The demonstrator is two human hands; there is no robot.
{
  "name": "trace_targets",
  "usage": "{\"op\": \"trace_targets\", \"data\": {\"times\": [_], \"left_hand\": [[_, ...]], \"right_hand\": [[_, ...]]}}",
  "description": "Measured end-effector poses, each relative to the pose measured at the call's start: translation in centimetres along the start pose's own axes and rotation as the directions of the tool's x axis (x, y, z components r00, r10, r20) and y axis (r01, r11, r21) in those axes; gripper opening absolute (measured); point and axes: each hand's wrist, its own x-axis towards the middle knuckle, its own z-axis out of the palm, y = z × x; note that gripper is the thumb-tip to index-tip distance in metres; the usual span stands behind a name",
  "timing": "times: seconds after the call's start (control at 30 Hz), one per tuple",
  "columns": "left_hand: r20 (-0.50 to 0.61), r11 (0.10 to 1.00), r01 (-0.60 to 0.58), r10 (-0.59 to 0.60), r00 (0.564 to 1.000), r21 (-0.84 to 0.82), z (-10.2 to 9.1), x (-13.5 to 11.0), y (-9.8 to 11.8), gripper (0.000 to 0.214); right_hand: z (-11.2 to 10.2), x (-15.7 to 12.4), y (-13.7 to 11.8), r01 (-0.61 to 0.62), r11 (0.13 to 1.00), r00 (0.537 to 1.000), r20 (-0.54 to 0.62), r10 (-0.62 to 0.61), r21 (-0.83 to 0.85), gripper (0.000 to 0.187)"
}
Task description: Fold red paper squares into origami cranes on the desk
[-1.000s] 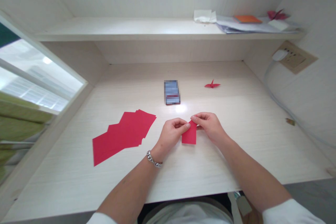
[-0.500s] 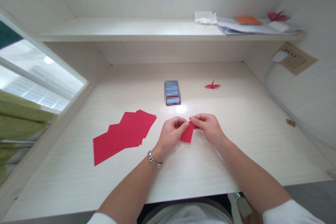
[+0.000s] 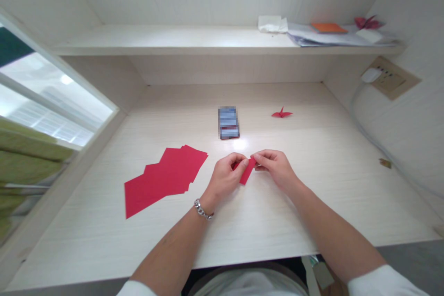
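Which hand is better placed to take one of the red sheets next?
Probably the left hand: it is nearer the red sheets, while the right hand would have to reach past it. Both hold the small piece, so the right would need to keep it.

The small folded paper (image 3: pixel 247 175) is plain red, as are the fanned paper sheets (image 3: pixel 169 171) and the origami crane (image 3: pixel 281 114). The desk (image 3: pixel 166 115) is creamy white with faint streaks of wood grain. The phone (image 3: pixel 228 122) shows pixelated blue-grey blocks crossed by a dark red band. The chain bracelet (image 3: pixel 203 210) is silver, the sleeve (image 3: pixel 385 281) white, the curtain (image 3: pixel 27 152) olive green, the socket plate (image 3: pixel 404 84) tan, its plug (image 3: pixel 371 75) white.
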Motion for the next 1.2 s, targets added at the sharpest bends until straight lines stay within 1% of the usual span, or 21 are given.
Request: {"op": "trace_targets", "data": {"times": [0.07, 0.13, 0.17, 0.23, 0.27, 0.33, 0.43, 0.57, 0.63, 0.67, 0.7, 0.77, 0.87, 0.93, 1.03, 1.1, 1.2], "left_hand": [[0.024, 0.999, -0.024, 0.023, 0.999, 0.040, -0.1, -0.1, 0.3, 0.024], [0.063, 0.998, -0.035, 0.032, 0.997, 0.050, -0.3, -0.1, 0.4, 0.023], [0.082, 0.999, -0.028, 0.025, 0.996, 0.036, -0.4, 0.0, 0.4, 0.023], [0.101, 1.000, 0.018, -0.016, 0.995, -0.023, -0.6, 0.2, 0.1, 0.025], [0.102, 0.997, 0.050, -0.044, 0.994, -0.060, -0.7, 0.3, -0.1, 0.026], [0.051, 0.991, 0.085, -0.080, 0.995, -0.107, -1.0, 0.6, -0.6, 0.025], [0.004, 0.985, 0.098, -0.098, 0.995, -0.142, -1.5, 0.9, -1.0, 0.025], [-0.078, 0.973, 0.102, -0.120, 0.990, -0.209, -1.6, 1.1, -0.8, 0.026], [-0.074, 0.967, 0.107, -0.127, 0.989, -0.233, -1.2, 1.0, -0.7, 0.027], [-0.038, 0.964, 0.112, -0.124, 0.991, -0.240, -1.0, 0.9, -0.6, 0.028], [-0.022, 0.968, 0.108, -0.116, 0.993, -0.227, -0.7, 0.8, -0.6, 0.029], [-0.040, 0.977, 0.099, -0.108, 0.993, -0.188, -0.4, 0.6, -0.6, 0.027], [-0.061, 0.992, 0.056, -0.062, 0.996, -0.111, -0.4, 0.4, -0.5, 0.023], [-0.029, 0.999, 0.022, -0.023, 0.999, -0.044, -0.7, 0.3, -0.3, 0.021], [0.066, 1.000, 0.004, -0.006, 0.998, 0.025, -1.0, 0.2, 0.0, 0.018], [0.102, 0.999, 0.019, -0.023, 0.995, 0.043, -1.1, 0.2, 0.3, 0.017], [0.078, 0.998, 0.045, -0.048, 0.996, 0.042, -1.4, 0.3, 0.4, 0.017]], "right_hand": [[-0.3, 0.0, 0.1, 0.053, 0.991, 0.998, 0.051, -0.047, -0.120, 0.024], [-0.5, 0.0, 0.2, 0.113, 0.960, 0.990, 0.116, -0.086, -0.256, 0.020], [-0.6, 0.0, 0.3, 0.134, 0.943, 0.986, 0.135, -0.097, -0.305, 0.018], [-0.8, 0.1, 0.4, 0.148, 0.928, 0.986, 0.127, -0.111, -0.341, 0.017], [-0.8, 0.2, 0.5, 0.147, 0.932, 0.987, 0.105, -0.118, -0.331, 0.018], [-0.7, 0.3, 0.5, 0.137, 0.946, 0.990, 0.068, -0.122, -0.293, 0.019], [-0.6, 0.4, 0.5, 0.125, 0.966, 0.992, 0.030, -0.121, -0.226, 0.021], [-0.4, 0.3, 0.5, 0.113, 0.983, 0.992, -0.043, -0.120, -0.147, 0.025], [-0.3, 0.4, 0.5, 0.112, 0.985, 0.991, -0.054, -0.120, -0.130, 0.026], [-0.3, 0.4, 0.6, 0.113, 0.985, 0.991, -0.052, -0.120, -0.130, 0.026], [-0.2, 0.4, 0.6, 0.113, 0.985, 0.991, -0.049, -0.121, -0.133, 0.026], [-0.2, 0.4, 0.6, 0.108, 0.984, 0.993, -0.028, -0.113, -0.145, 0.025], [-0.3, 0.1, 0.3, 0.104, 0.966, 0.994, 0.070, -0.090, -0.235, 0.020], [-0.2, -0.2, 0.0, 0.148, 0.918, 0.985, 0.140, -0.103, -0.369, 0.015], [0.0, -0.6, -0.4, 0.225, 0.827, 0.972, 0.178, -0.154, -0.515, 0.011], [0.0, -0.7, -0.5, 0.235, 0.798, 0.970, 0.185, -0.158, -0.555, 0.011], [-0.4, -0.5, -0.5, 0.225, 0.785, 0.972, 0.193, -0.137, -0.576, 0.011]]}}
